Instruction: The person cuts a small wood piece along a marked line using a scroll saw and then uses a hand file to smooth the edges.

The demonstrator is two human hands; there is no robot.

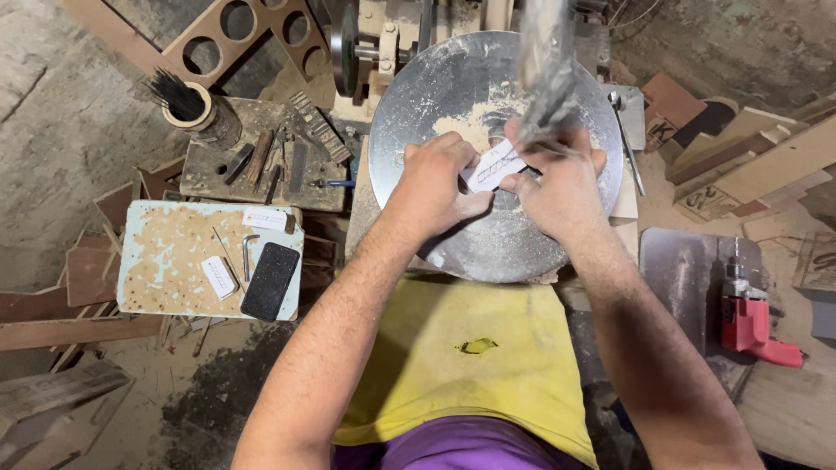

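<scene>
A small white piece with dark marks (493, 165) lies on a round metal saw table (418, 104) dusted with sawdust. My left hand (435, 183) grips its left end, fingers curled over it. My right hand (557, 178) holds its right end. Just above the piece, a blurred vertical machine part (547, 70) comes down between my hands. Both forearms reach forward over a yellow cloth (470, 348) on my lap.
Left of me, a worn pale board (165, 261) carries a black phone (270, 280), a hex key (249, 252) and a small white piece (219, 277). A tool block (261, 161) and a cup of dark rods (187, 100) stand behind it. A red power drill (753, 318) lies right.
</scene>
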